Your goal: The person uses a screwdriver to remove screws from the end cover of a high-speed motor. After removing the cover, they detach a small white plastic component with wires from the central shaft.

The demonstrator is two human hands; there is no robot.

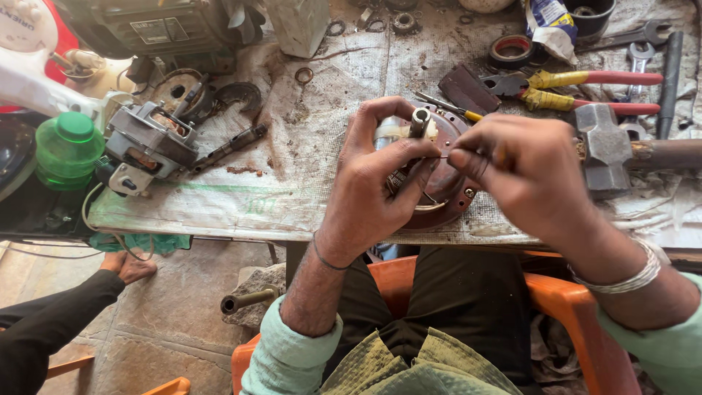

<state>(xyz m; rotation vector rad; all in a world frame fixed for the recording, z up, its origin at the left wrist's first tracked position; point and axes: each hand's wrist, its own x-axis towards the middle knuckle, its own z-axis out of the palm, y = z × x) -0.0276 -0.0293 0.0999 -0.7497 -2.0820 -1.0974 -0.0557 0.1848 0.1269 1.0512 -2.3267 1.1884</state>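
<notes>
Head view, looking straight down: the left hand (376, 175) has its grip closed around a round rust-brown motor part (444, 172) with a short grey shaft (420, 121) standing up from it, thumb and fingers curled over the near rim. The right hand (523, 172) is just beside it, grip pinched tight on a thin wire (437, 156) that runs across to the left thumb. The motor part sits close to the near edge of the bench (241, 208), under both hands.

Room is tight to the right: a hammer (607, 146) lies just beside the right hand, red-handled pliers (578, 91) beyond it. Left of the left hand there is bare cloth, then a grey motor block (146, 146) and a green plastic jar (68, 150). Beyond the hands stands a white rectangular container (296, 25).
</notes>
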